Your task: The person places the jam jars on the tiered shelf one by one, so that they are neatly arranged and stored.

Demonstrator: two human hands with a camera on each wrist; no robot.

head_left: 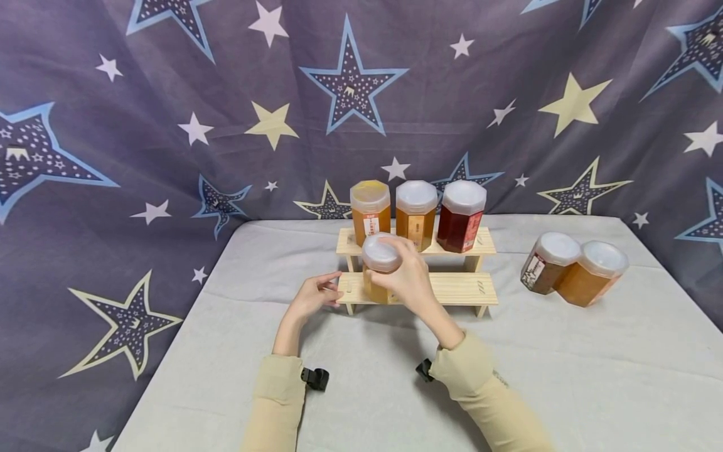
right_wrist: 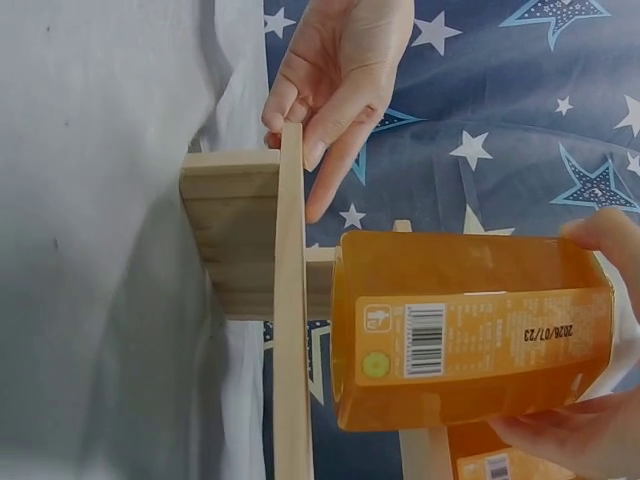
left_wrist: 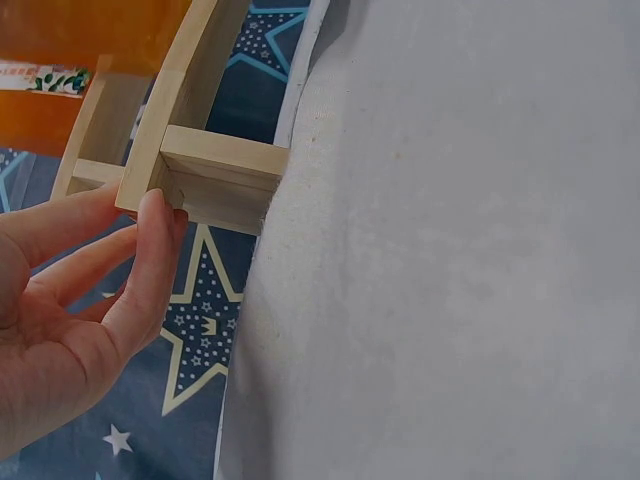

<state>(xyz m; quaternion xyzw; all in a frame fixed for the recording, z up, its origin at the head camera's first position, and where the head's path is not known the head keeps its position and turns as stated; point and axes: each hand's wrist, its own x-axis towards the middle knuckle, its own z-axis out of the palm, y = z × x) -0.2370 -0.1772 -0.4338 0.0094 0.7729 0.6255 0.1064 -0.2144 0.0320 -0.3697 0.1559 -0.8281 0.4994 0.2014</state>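
My right hand (head_left: 408,276) grips a jar of amber honey (head_left: 376,285) by its upper part, near the white lid. In the right wrist view the honey jar (right_wrist: 470,340) shows a barcode label, and a narrow gap separates its base from the lower board. That board belongs to a two-step wooden rack (head_left: 452,289). My left hand (head_left: 314,295) pinches the left end of the lower step; in the left wrist view its thumb and fingers (left_wrist: 152,250) meet the board's corner. On the upper step stand two amber jars (head_left: 381,220) (head_left: 415,226) and a dark red jar (head_left: 456,226).
Right of the rack, a dark brown jar (head_left: 542,273) and an amber jar (head_left: 584,282) stand touching on the grey-white tablecloth (head_left: 373,402). A star-patterned curtain (head_left: 429,100) hangs behind the table. Black wrist cameras are strapped at both sleeves.
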